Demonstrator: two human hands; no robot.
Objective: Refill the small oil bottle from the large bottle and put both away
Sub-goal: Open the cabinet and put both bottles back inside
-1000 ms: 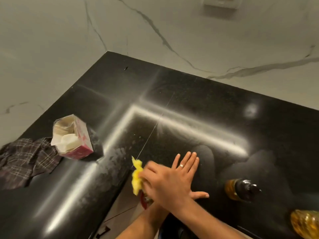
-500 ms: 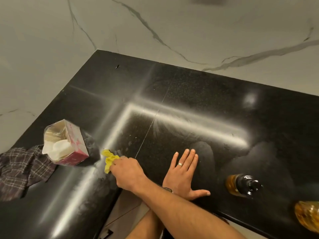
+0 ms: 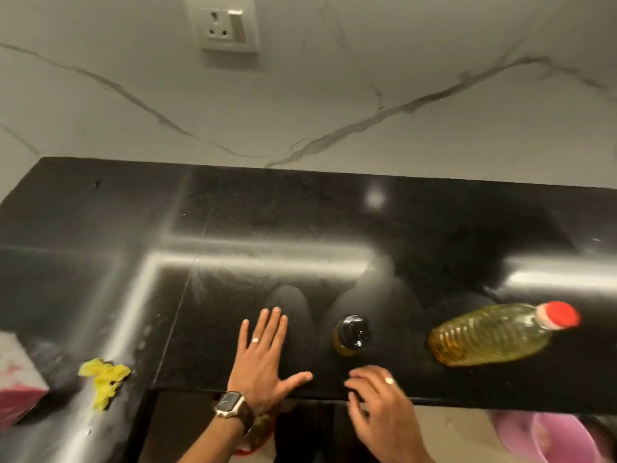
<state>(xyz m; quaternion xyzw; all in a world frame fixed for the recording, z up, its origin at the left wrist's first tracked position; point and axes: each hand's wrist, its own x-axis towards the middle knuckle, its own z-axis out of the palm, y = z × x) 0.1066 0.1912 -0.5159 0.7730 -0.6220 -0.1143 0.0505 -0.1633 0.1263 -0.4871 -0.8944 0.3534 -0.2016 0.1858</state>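
Note:
The small oil bottle (image 3: pixel 350 335) with a black pump top stands upright on the black counter (image 3: pixel 300 228), seen from above. Right of it stands the large oil bottle (image 3: pixel 490 335) with a red cap and yellow oil inside. My left hand (image 3: pixel 263 359) lies flat on the counter with fingers spread, just left of the small bottle. Blurred from movement, my right hand (image 3: pixel 377 399) hovers at the counter's front edge below the small bottle, fingers loosely bent and holding nothing.
A crumpled yellow cloth (image 3: pixel 103 375) lies on the counter at the left, beside a pink and white tissue box (image 3: pixel 16 379). A wall socket (image 3: pixel 227 25) sits on the marble backsplash. A pink bin (image 3: pixel 551 436) is below the counter at right.
My right hand let go of the yellow cloth at the left and swung back right, to below the small bottle. The view turned right, bringing the large bottle fully in.

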